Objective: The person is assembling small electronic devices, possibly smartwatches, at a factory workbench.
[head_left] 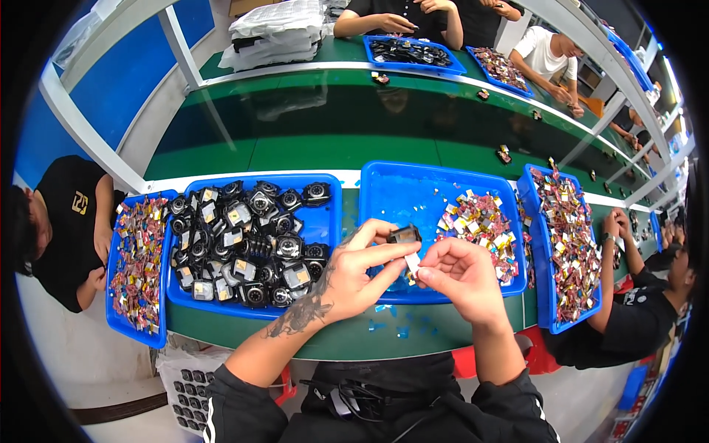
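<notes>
Above the near part of the middle tray [402,193], a small black casing [404,235] is held by the left hand [360,269], whose fingers are bent narrowly around it. By the right hand [461,277], a small white piece [412,263] is pinched between the thumb and the forefinger, just below the casing; whether it is joined to the casing cannot be told. The middle tray, which is blue, is placed on the green desk [347,338], and its right part is covered by a heap of small parts [478,221] in pink, white and yellow. Just to the left of the middle tray, a wide tray [317,219] is loaded with many black casings [244,244]. Farther to the left of the middle tray, a narrow tray [153,338] is filled with similar small parts, and so is the tilted tray [545,295] to its right. In front of the middle tray, thin blue scraps [402,332] are scattered. Beyond the middle tray, a dark green surface [281,151] is seen.
</notes>
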{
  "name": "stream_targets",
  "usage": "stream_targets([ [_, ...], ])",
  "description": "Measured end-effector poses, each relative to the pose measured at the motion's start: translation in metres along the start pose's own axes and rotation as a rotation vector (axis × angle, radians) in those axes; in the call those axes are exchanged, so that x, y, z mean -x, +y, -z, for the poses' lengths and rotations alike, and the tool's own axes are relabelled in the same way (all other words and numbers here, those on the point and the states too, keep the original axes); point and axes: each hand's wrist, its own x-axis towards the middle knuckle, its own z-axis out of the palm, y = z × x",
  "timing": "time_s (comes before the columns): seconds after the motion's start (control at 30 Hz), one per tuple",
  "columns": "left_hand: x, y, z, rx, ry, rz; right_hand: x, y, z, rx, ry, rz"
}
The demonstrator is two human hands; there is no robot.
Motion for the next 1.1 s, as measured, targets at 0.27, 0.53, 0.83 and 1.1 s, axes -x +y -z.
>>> stream_targets([
  [0.27, 0.001, 0.001, 0.010, 0.187, -0.196, 0.149, -0.004, -0.006, 0.019, -0.028, -0.235, -0.142],
  [0.53, 0.000, -0.001, 0.010, 0.225, -0.277, 0.204, -0.006, 0.001, 0.024, -0.141, -0.314, -0.317],
  [0.83, 0.000, 0.002, 0.001, 0.120, -0.214, 0.317, 0.013, 0.021, -0.002, -0.054, 0.083, 0.019],
  [1.1, 0.005, -0.003, -0.016, 0.358, -0.085, 0.411, 0.011, 0.034, -0.013, 0.125, 0.333, 0.217],
])
